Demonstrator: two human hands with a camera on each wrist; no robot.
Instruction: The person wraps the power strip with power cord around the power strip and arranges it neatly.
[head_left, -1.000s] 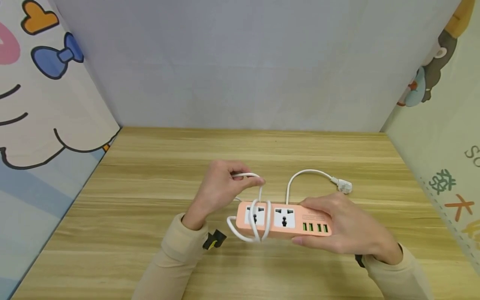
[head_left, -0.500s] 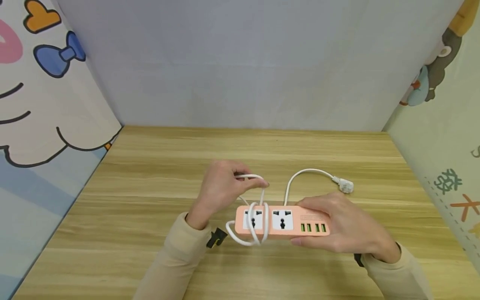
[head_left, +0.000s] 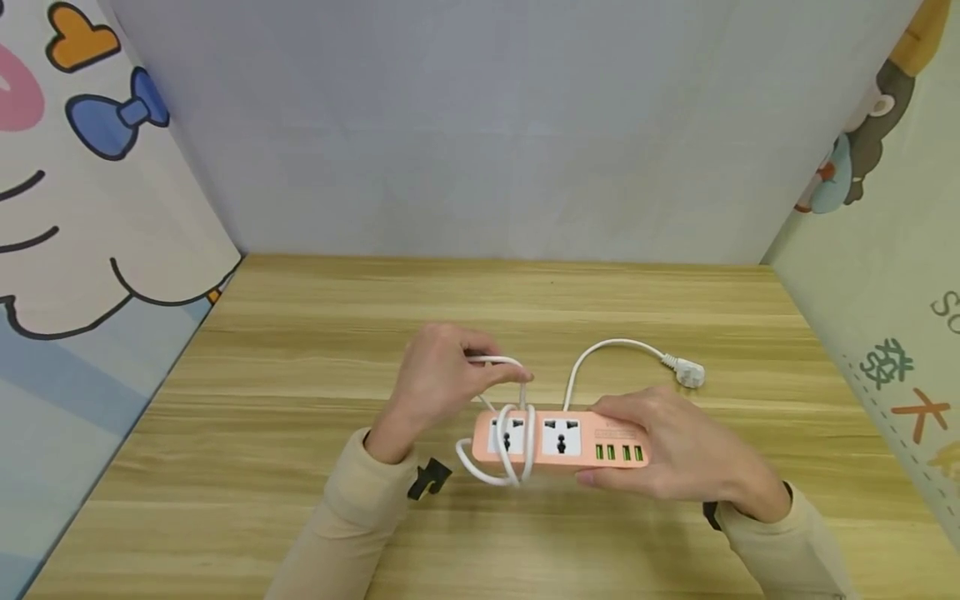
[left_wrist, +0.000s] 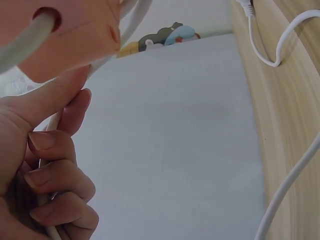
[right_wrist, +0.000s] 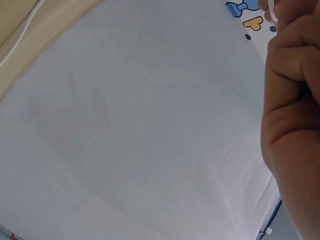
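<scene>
The left hand (head_left: 438, 371) is closed down, thumb and forefinger pinching a smooth white cable (head_left: 531, 433) while the other fingers curl round it. The right hand (head_left: 682, 450) spans the right end of a peach-coloured power strip (head_left: 561, 437), thumb along the near edge and fingers over the far one, holding it above the table (head_left: 360, 308). The strip is a rounded oblong with two white square sockets and four green-lined USB slots; the cable runs out of a round hole in its left end and loops round its body, across the left socket. Beyond the far edge, the cable arcs to a white plug (head_left: 688, 372) near the right hand. Streaky wood grain stretches to the table's back edge, where a pale, matte backdrop (head_left: 480, 133) rises between cartoon-printed side panels (head_left: 120, 208).
</scene>
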